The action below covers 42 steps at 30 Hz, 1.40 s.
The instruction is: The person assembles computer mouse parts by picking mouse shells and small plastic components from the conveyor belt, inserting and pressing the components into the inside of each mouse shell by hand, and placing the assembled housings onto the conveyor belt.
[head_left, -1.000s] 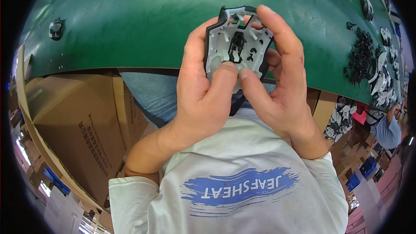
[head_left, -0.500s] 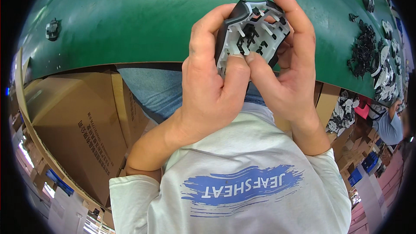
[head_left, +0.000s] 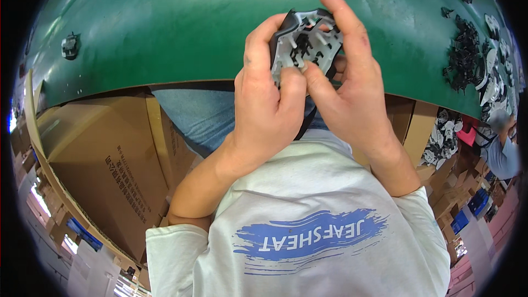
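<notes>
Above the table's near edge I hold a plastic housing shell [head_left: 318,51], dark on the outside and whitish inside, with its hollow side facing up. Pegs stand up inside it, and small black plastic parts [head_left: 301,47] sit in its middle. My left hand [head_left: 267,91] is closed round the left side, thumb pressing at the near inner part. On the right side, my right hand [head_left: 355,85] grips the shell with its thumb beside the other thumb; its index finger reaches up past the far end. Whatever lies under the thumb tips is hidden.
On the green table [head_left: 165,33], a small grey-black part [head_left: 70,47] lies far left. A heap of black parts [head_left: 463,55] and white shells [head_left: 491,85] lie right. Below are an open cardboard box [head_left: 99,148] and a carton of white parts [head_left: 441,138]. Another person [head_left: 501,157] is at the right edge.
Both hands have shifted a little left with the shell, which now sits slightly lower and looks smaller. The thumbs stay pressed at its near inner part.
</notes>
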Available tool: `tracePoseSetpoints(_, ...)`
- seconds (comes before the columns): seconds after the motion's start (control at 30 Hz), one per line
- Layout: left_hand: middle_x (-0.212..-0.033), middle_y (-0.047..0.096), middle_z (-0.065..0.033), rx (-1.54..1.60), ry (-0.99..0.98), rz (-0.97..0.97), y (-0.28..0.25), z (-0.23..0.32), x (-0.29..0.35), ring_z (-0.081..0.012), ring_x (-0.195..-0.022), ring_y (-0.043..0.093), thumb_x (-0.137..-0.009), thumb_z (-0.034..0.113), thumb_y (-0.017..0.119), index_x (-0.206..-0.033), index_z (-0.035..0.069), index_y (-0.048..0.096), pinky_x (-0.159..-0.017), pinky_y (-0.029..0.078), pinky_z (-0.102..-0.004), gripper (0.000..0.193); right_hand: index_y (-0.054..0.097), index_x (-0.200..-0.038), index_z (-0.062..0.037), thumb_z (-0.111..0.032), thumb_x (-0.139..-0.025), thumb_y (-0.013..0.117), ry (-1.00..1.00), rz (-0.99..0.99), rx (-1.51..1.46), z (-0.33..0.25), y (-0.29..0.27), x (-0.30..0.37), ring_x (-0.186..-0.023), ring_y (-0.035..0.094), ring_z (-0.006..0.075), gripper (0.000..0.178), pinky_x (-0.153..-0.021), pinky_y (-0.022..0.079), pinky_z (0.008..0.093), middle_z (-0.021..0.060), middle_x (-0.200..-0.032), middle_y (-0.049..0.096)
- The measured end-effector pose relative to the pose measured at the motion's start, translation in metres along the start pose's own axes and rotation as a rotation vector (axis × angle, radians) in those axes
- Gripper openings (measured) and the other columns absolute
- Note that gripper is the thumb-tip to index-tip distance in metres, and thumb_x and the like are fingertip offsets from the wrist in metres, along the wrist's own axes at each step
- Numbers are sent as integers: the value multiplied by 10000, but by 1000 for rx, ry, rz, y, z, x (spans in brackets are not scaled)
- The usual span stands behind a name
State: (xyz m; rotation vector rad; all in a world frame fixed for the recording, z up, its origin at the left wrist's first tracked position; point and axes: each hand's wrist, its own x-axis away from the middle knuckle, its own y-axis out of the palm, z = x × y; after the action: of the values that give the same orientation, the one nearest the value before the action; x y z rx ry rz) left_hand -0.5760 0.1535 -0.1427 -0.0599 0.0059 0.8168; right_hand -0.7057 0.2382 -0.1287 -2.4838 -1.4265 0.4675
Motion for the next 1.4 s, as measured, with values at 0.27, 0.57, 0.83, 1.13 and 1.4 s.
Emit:
tracePoseSetpoints(0.27,-1504,539,-206,415,-459,63,-44,69,40,-312,-1306,632,-964,-52,552,-1593,-12,358,-1075,556,-471,660,284,-1709,-50,-103,-920,794,104,-463,-389,-27,-49,-6,-1411,562,366,940,-1175,470,441,246,-1636,439)
tracePoseSetpoints(0.57,-1455,605,-261,532,-477,34,-324,178,148,-422,-1236,679,-1101,411,519,-1544,-7,492,-1035,574,-516,609,721,-1366,-88,-406,-1017,718,386,503,930,54,-204,-47,-958,765,329,472,-885,582,443,153,-1141,790)
tracePoseSetpoints(0.83,-1484,585,-63,-913,-551,837,-506,214,241,-209,-1372,522,-1115,472,558,-1561,83,529,-1135,400,-354,592,725,-1291,-73,-256,-1033,698,317,303,940,84,-202,-69,-913,737,303,317,-851,575,409,129,-1095,752)
tracePoseSetpoints(1.13,-1145,719,-40,-559,-1068,286,-569,137,231,-176,-962,682,-1069,216,634,-1349,60,679,-845,586,-358,324,694,-1314,1,-14,-1047,604,-8,194,512,84,-173,-61,-952,634,217,282,-945,506,324,107,-1067,670)
tracePoseSetpoints(1.4,-1402,638,-106,-895,-18,712,-471,253,-65,-217,-1333,620,-1113,315,595,-1467,62,593,-1136,502,-381,435,715,-1264,23,-30,-1022,692,258,315,244,82,-167,-30,-975,624,133,249,-932,497,293,44,-1084,689)
